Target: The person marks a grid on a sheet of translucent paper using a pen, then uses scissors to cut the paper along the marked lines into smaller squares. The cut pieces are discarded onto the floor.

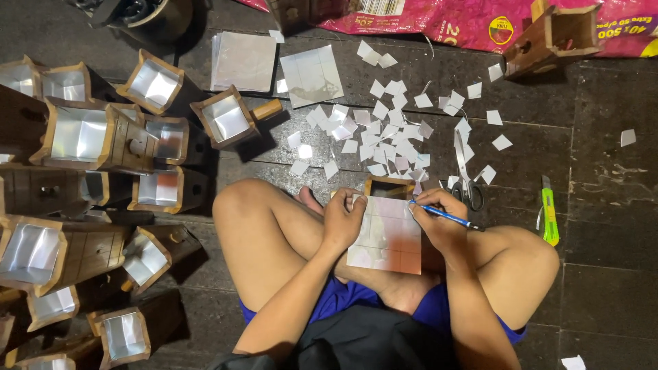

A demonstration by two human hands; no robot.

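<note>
At far left we see wooden boxes (82, 133) with shiny lined interiors crowding the dark plank floor (603, 253), their open mouths facing up. Our left hand (343, 220) reaches in from below, forearm rising diagonally, fingers curled and pressing on the left edge of a silvery sheet (385, 236) that rests over our crossed legs. The sheet lies nearly square to us, marked with a faint grid, its upper edge against a small wooden box (388, 186). Our right hand (439, 218) is closed around a blue pen (447, 216), whose long axis runs left to right, tip on the sheet's upper right corner, tail pointing right. Beyond the sheet lie scattered cut squares (391, 130), then scissors (466, 171) pointing away from us. A green utility knife (550, 214) lies farther right, where the floor is more open.
</note>
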